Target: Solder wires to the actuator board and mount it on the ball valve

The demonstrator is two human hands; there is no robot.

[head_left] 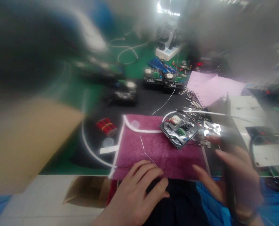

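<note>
Nearest, the left hand (139,188) lies palm down on the near hem of a magenta cloth (163,153), fingers (151,171) loosely curled. A thin wire (146,150) slants down across the cloth to its fingertips, but I cannot tell whether it is pinched or merely touching. To the right, motion-blurred, the right hand (233,179) is wrapped round a dark rod-shaped tool (227,106). The tool's long axis runs away from the body, with its upper end beyond the knuckles. The circuit board (179,130) sits on the cloth's far right part, turned cornerwise like a diamond. It lies just left of and slightly beyond the right fingertips, and well apart from the left hand, up and to the right. The right hand is plainly the nearer. Past the board, small screws and washers (195,117) are scattered on the desk (148,100). Pink paper (212,88) lies further right, a red bundle (106,125) off to the left, and more boards (163,77) farthest back.
</note>
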